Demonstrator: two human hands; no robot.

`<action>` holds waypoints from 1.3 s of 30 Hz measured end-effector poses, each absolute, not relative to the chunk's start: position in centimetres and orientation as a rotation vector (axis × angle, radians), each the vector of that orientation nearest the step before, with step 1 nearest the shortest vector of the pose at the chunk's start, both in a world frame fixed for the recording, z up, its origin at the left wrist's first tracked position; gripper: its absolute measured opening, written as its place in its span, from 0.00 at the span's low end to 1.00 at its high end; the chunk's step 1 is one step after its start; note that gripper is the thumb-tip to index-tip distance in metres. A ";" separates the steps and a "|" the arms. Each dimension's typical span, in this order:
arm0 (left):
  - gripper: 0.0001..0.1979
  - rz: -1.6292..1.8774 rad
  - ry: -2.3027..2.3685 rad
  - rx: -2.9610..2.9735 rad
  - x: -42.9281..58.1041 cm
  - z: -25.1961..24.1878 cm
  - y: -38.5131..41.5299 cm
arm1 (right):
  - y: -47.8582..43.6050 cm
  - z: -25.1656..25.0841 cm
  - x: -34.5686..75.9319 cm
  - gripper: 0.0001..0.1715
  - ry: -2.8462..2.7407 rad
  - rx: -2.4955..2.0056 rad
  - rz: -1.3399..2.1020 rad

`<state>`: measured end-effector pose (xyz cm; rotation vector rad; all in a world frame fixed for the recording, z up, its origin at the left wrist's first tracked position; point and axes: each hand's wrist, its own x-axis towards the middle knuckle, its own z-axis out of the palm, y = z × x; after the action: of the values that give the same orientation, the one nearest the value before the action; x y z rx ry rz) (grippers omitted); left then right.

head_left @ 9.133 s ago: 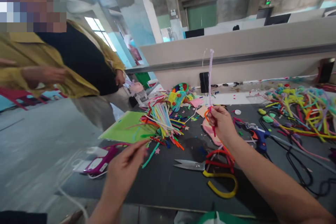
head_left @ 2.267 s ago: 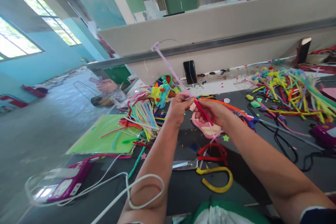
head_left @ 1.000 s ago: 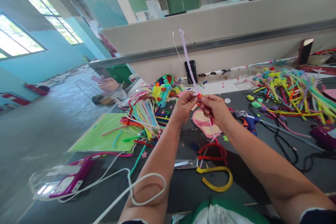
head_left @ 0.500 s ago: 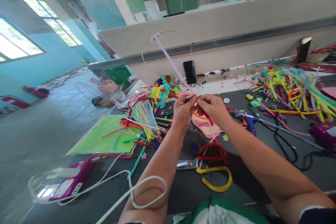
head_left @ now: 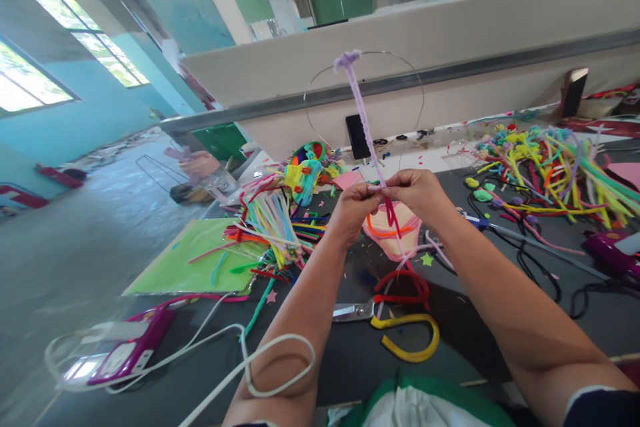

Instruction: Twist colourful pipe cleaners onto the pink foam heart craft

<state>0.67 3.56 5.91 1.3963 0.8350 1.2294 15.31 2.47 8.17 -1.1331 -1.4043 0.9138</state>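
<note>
Both hands meet above the dark table, fingertips pinched at the foot of a lilac pipe cleaner stem [head_left: 363, 117]. It rises nearly upright, with a thick fuzzy top and a thin wire loop around it. My left hand [head_left: 356, 205] is closed on the pipe cleaner from the left, my right hand [head_left: 419, 195] from the right. Below the fingers hangs a red pipe cleaner [head_left: 391, 213]; which hand grips it is hidden. Under it lies a pink-edged cream piece [head_left: 395, 248] with an orange strip on it. Scissors with red and yellow handles [head_left: 410, 347] lie nearer me.
Bundled pipe cleaners [head_left: 273, 220] and a green sheet packet [head_left: 190, 257] lie left. A purple device [head_left: 133, 347] has a white cable looping by my left forearm. A pipe-cleaner heap [head_left: 560, 173] and black cords [head_left: 523, 260] are right. A phone [head_left: 357, 137] leans against the partition.
The lilac stem has swung from leaning left to nearly upright, and its wire loop now shows fully. The right hand has shifted slightly up, and the red pipe cleaner now hangs below the fingers.
</note>
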 end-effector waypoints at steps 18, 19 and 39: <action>0.10 1.308 0.905 1.230 2.3 5.5 2.8 | 3.7 5.5 14.6 0.06 -1.624 -1.432 0.127; 0.09 1.310 0.934 1.283 2.1 5.6 2.8 | 3.8 5.6 14.6 0.07 -1.594 -1.419 0.219; 0.15 1.032 0.773 1.212 0.3 8.4 1.8 | 2.1 8.9 16.8 0.11 -1.525 -0.956 1.181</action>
<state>0.27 1.79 8.42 1.2120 0.7732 1.0317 16.81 2.09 8.94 -0.9563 -1.5255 1.1809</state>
